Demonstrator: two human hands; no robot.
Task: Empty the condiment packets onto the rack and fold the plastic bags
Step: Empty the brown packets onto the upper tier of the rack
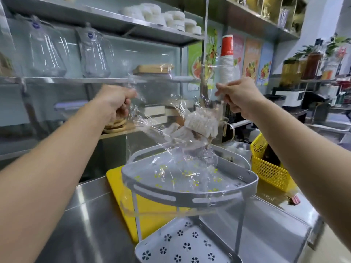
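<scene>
Both hands (178, 99) pinched on upended plastic bag (171, 149), mouth down over rack (190, 196).

I see a clear bag (171, 149) hanging upended over the grey rack's (190, 198) top tier, a white packet bundle (201, 123) inside it.

I see a steel table (91, 224) carrying a yellow board (152, 205). On that board stands the grey two-tier rack (190, 198). A yellow perforated basket (269, 171) sits on the table just beside it.
</scene>
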